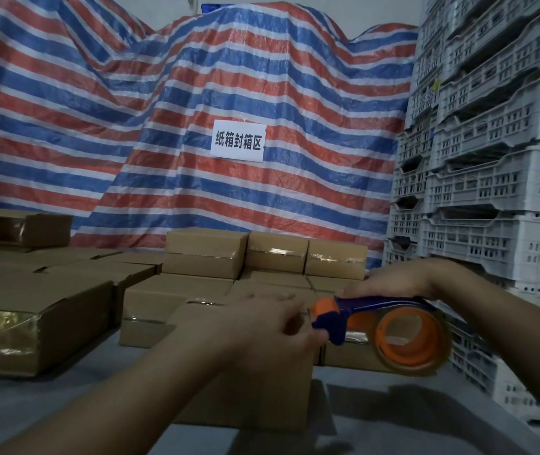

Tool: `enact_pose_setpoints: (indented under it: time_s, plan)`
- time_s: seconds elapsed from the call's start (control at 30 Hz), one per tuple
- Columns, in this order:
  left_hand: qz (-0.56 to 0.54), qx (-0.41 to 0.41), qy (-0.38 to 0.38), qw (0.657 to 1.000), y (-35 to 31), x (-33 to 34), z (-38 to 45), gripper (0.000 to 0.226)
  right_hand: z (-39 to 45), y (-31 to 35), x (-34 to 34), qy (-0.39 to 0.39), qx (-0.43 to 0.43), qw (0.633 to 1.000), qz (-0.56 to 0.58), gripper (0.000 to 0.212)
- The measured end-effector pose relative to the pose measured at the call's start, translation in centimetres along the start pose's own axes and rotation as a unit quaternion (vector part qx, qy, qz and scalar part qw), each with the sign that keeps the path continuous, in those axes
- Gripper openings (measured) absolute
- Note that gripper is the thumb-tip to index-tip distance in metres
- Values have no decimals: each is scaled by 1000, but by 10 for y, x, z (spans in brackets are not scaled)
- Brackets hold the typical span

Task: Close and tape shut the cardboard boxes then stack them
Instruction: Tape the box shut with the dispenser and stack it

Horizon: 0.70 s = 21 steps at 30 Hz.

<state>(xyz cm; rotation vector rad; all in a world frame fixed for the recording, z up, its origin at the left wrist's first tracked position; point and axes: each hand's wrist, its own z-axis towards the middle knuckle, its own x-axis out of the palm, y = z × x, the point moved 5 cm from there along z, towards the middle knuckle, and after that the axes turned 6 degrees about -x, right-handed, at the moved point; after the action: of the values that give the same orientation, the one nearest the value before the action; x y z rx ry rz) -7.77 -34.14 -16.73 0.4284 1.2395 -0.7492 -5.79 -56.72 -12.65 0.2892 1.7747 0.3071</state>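
The right hand (393,284) grips the tape dispenser (383,326) from above; the left hand (272,320), fingers curled, pinches at its front end, over a cardboard box (255,389).

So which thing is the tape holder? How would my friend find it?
Start at the tall stack of white plastic crates on the right, then look down to the right hand in front of them. Under that hand is the tape dispenser, held above a cardboard box. It is the only blue and orange thing among brown boxes, with a clear tape roll on an orange wheel.
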Motion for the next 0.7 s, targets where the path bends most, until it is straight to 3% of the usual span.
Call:
enact_pose_setpoints:
  time_s: [0.13, 0.27, 0.33, 0.4, 0.47, 0.53, 0.6, 0.7]
  plan:
    - [45, 7, -18, 999, -1, 9, -1, 60, -8, -6, -3, 15, -20, 999, 25, 58]
    - [48, 8, -28, 998, 0, 8, -3, 59, -32, -16, -20, 29, -17, 992, 119, 67]
    - [47, 13, -29, 998, -1, 9, -3, 58, -36, -12, -25, -5, 20, 1000, 7, 74]
    - [40, 17, -30, 999, -1, 9, -4, 57, -30, 9, -16, -27, 43, 984, -171, 75]
    - [37, 15, -34, 999, 0, 9, -3, 57, -18, 28, 3, -45, 82, 936, -340, 61]
    - [39, 11, -39, 998, 2, 8, -5, 59, -12, 39, 25, -46, 93, 854, -509, 48]
    - [45, 10, -42, 998, 3, 8, -6, 61, -12, 26, 42, -45, 77, 840, -535, 52]
    - [50, 9, -47, 998, 3, 10, -6, 63, -28, 10, 43, -137, 40, 869, -475, 49]
